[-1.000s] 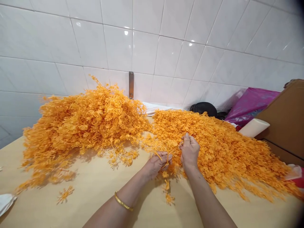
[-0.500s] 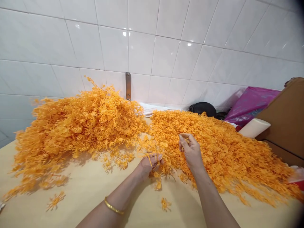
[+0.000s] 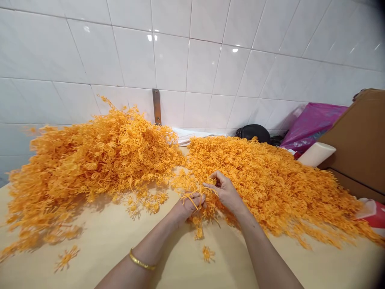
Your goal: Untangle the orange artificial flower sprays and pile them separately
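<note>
My left hand (image 3: 191, 204), with a gold bangle (image 3: 141, 261) on its wrist, is closed around thin orange plastic flower pieces (image 3: 188, 195) whose stems poke out past the fingers. Close by on the right, my right hand (image 3: 224, 189) has thumb and fingers curled around a small orange flower piece (image 3: 212, 181) near the left hand's bunch. Behind and to the right spreads a broad heap of small orange flower pieces (image 3: 255, 176). A taller, looser heap of orange sprays (image 3: 105, 156) stands to the left. Single flower pieces (image 3: 208, 254) lie in front of the hands.
The pale table (image 3: 114, 245) meets a white tiled wall (image 3: 171, 60) with a metal bracket (image 3: 157, 106). At the back right are a black rounded object (image 3: 254, 132), a purple bag (image 3: 313, 122), a white roll (image 3: 317, 154) and a brown cardboard box (image 3: 357, 140).
My right hand has moved left and slightly down, coming beside my left hand. The left hand keeps its bunch in nearly the same place. The view has shifted slightly.
</note>
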Tool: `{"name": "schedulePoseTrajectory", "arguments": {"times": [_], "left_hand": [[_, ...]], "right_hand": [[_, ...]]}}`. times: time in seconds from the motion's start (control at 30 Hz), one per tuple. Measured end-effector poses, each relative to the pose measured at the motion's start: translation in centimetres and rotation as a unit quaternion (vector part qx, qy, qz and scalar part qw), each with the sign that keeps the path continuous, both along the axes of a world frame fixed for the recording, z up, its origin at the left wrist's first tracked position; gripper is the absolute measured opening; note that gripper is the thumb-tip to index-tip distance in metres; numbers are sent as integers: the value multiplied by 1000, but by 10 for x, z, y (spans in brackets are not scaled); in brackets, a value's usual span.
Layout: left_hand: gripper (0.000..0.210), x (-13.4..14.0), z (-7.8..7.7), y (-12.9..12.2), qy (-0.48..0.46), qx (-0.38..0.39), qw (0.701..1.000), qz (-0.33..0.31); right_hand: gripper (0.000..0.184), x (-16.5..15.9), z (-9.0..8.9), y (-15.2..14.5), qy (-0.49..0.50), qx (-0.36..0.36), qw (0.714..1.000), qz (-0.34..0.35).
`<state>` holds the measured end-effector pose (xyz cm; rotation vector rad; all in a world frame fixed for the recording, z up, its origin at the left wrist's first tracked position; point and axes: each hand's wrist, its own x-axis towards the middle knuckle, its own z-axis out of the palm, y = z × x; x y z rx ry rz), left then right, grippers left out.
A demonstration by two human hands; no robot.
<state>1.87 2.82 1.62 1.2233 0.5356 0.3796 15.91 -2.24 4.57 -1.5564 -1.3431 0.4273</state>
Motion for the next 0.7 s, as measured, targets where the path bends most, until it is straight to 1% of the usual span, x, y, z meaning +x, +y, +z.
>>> {"name": "schedulePoseTrajectory", "arguments": {"times": [0.07,0.17,0.27,0.33,0.5,0.63,0.7], "left_hand": [[35,1,-4,3,-10,-3,1000,-6],[34,1,-8,5,-13,-11,1000,-11],[34,1,-5,4,-28,-8,1000,-10],[33,1,0,1,-46,1,999,-4],[31,2,10,-2,-87,-8,996,-6],[30,3,13,-3,-111,-23,993,-8],[29,3,15,-3,-120,-29,992,-10]], "right_hand": [[21,-2,1,-1,-22,2,1000,-21],[20,-6,3,-3,-61,-11,998,-33],[22,-9,5,-4,-76,5,995,-60],[23,-12,6,-4,-57,30,994,-87],[24,-21,6,2,51,106,980,-161],[26,-27,4,7,190,150,955,-173],[28,-29,6,9,254,155,939,-175]]}}
